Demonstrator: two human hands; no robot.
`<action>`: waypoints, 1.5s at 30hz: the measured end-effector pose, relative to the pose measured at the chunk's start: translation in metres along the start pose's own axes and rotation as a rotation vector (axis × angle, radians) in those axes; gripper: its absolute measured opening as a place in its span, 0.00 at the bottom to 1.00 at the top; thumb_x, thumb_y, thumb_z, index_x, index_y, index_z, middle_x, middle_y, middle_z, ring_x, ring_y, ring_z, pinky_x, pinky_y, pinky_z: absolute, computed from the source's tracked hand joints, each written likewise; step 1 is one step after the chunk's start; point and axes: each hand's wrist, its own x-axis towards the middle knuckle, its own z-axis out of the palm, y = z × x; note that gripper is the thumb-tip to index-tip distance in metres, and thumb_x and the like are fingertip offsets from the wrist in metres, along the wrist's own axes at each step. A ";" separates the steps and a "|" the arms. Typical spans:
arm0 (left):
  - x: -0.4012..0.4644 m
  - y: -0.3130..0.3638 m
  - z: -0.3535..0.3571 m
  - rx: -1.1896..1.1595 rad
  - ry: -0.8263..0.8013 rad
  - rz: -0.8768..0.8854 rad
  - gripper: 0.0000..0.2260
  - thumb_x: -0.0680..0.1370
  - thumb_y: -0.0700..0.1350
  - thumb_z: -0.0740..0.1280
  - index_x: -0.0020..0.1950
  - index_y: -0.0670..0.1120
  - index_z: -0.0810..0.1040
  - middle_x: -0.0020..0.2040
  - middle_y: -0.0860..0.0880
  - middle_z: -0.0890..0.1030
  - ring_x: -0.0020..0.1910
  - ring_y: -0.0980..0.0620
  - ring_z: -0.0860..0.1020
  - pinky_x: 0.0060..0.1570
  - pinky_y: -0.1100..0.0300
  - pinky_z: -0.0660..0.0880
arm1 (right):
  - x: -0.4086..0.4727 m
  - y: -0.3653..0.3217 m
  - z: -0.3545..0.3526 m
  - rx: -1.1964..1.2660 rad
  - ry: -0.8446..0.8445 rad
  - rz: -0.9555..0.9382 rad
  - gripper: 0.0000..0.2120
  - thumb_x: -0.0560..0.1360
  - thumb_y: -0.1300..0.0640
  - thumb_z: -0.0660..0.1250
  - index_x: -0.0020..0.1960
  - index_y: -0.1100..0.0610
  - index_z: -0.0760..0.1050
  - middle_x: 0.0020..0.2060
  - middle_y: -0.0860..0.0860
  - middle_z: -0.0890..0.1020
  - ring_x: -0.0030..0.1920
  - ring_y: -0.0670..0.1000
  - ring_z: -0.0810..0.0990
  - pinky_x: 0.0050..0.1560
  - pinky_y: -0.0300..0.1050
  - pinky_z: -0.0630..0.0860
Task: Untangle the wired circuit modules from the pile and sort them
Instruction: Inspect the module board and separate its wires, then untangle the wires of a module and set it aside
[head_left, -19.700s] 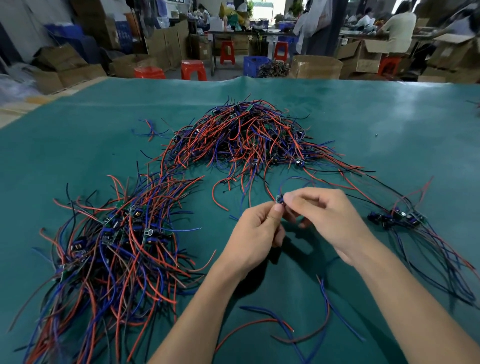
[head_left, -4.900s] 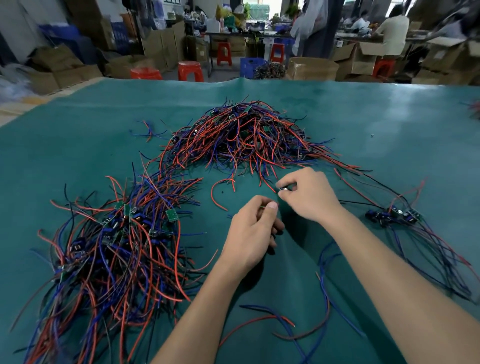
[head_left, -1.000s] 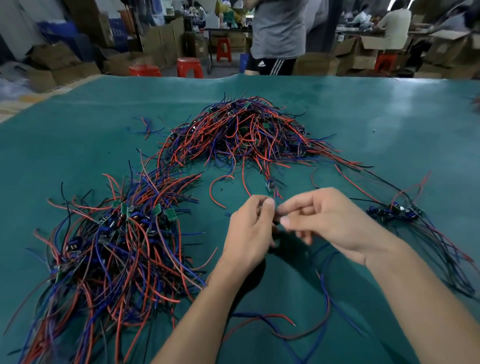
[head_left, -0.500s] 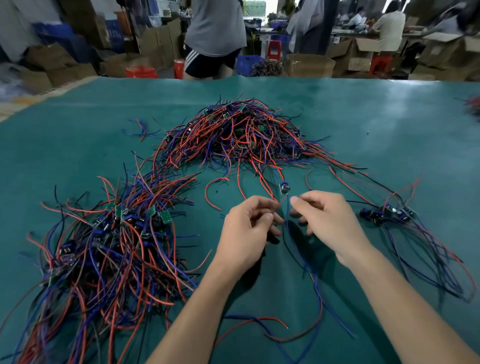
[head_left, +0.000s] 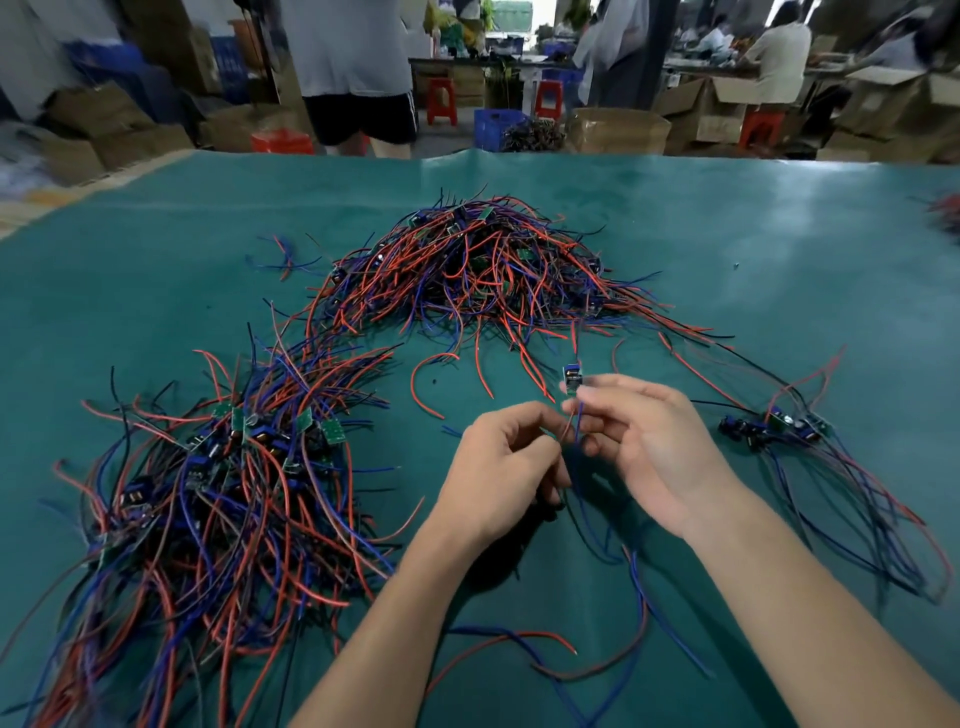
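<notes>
Fingertips (head_left: 576, 392) of the right hand (head_left: 652, 447) pinch the small blue-and-green circuit module (head_left: 572, 375) just below its board, holding it upright above the teal table mat (head_left: 156, 291). The left hand (head_left: 501, 475), just beside and slightly nearer the person, curls its thumb and forefinger round the module's thin red and blue wires (head_left: 574, 428) where they drop from the board. So the module's long axis runs nearly vertical: board on top, leads hanging through both hands and trailing toward the person across the mat.

Taking the module as landmark, the big tangled pile of red, blue and black wires (head_left: 478, 270) lies beyond it. The broad heap of wired modules (head_left: 218, 483) sits well to its left, and a small cluster of blue modules with long leads (head_left: 774, 428) lies to its right, closer than the heap.

The right hand is nearer that small cluster, so it seems the likelier one to carry the module there, once the left lets the leads slide free.
</notes>
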 end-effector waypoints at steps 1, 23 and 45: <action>0.000 0.000 0.000 0.009 -0.001 0.000 0.10 0.71 0.34 0.60 0.41 0.44 0.80 0.28 0.46 0.79 0.23 0.50 0.74 0.24 0.68 0.68 | 0.001 -0.001 -0.001 0.008 0.009 0.021 0.03 0.77 0.63 0.69 0.48 0.61 0.81 0.35 0.57 0.84 0.30 0.50 0.79 0.28 0.38 0.74; 0.001 -0.004 -0.003 -0.072 0.043 0.019 0.07 0.80 0.39 0.68 0.42 0.46 0.80 0.31 0.51 0.80 0.27 0.56 0.75 0.27 0.66 0.70 | -0.004 0.013 0.010 0.023 -0.001 -0.051 0.08 0.68 0.57 0.75 0.43 0.61 0.88 0.32 0.56 0.82 0.29 0.50 0.78 0.30 0.42 0.76; 0.004 -0.008 -0.001 0.023 0.117 -0.010 0.09 0.82 0.40 0.63 0.43 0.44 0.77 0.29 0.53 0.77 0.27 0.56 0.73 0.27 0.67 0.69 | 0.019 -0.017 -0.056 -0.264 0.637 -0.346 0.10 0.80 0.55 0.69 0.40 0.53 0.81 0.33 0.49 0.80 0.24 0.43 0.71 0.24 0.39 0.66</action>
